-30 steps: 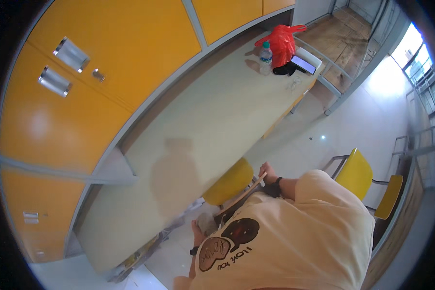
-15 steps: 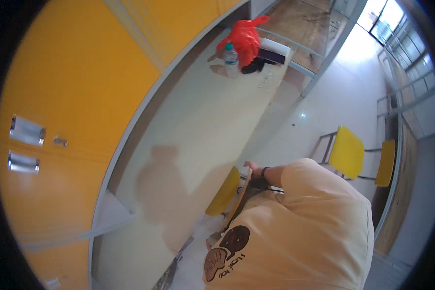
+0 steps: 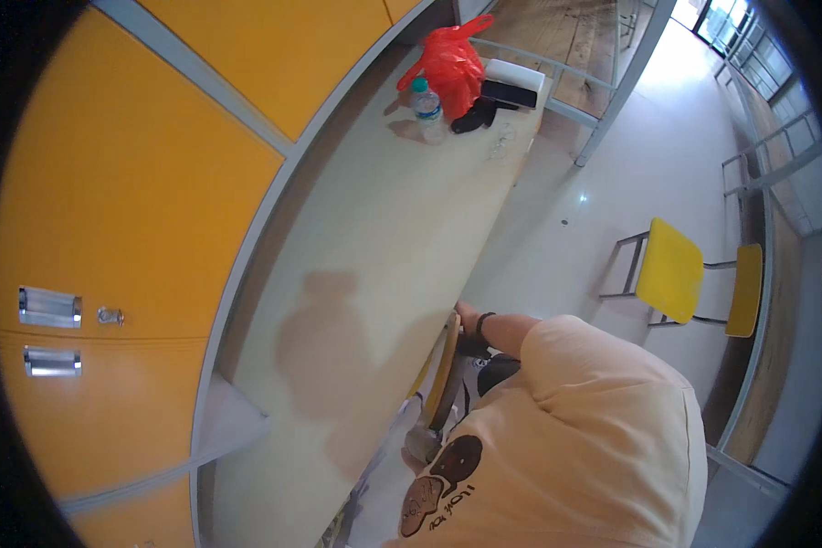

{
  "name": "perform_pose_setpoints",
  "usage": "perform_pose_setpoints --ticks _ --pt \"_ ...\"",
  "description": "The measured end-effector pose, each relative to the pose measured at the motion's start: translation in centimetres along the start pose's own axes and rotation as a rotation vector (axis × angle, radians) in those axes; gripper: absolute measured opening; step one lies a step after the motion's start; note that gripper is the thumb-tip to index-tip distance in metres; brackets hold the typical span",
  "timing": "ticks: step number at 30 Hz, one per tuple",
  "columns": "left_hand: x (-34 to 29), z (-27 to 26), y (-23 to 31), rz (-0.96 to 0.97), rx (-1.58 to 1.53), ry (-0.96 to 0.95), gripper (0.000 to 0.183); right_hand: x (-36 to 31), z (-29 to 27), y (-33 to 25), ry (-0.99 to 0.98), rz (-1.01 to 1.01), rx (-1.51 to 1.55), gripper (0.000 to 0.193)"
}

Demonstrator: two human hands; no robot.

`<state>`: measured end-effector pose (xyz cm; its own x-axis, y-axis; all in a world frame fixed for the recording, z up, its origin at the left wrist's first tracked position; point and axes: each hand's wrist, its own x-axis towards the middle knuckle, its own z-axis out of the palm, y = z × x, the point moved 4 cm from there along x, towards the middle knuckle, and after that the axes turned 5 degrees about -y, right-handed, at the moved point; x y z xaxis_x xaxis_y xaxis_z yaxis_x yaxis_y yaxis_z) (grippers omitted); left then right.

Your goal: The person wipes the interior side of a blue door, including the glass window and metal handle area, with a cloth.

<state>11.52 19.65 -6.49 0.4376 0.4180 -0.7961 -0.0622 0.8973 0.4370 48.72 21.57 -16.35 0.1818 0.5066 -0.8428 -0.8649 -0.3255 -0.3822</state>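
Chair sits at the table, its back's long axis roughly along the table edge. Right hand is clamped on the far end; left hand, mostly hidden, cannot be judged.

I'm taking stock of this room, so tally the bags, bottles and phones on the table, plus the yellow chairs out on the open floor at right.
Red bag: 1
Bottle: 1
Phone: 1
Yellow chair: 1
Total: 4
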Motion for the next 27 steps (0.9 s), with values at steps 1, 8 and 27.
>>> perform_pose_setpoints --ticks 1,8,27 --pt "0.0 -0.2 -0.4 0.009 0.004 -0.004 0.059 -1.2 0.4 -0.3 0.088 0.026 -0.061 0.050" --pt "-0.2 1.4 -0.6 0.043 -0.026 -0.056 0.061 -2.4 -0.6 -1.1 -0.120 -0.166 -0.178 0.056" --pt "-0.8 -2.1 -4.9 0.086 -0.073 -0.374 0.070 -24.9 -34.0 11.0 0.452 -0.062 -0.717 0.039"
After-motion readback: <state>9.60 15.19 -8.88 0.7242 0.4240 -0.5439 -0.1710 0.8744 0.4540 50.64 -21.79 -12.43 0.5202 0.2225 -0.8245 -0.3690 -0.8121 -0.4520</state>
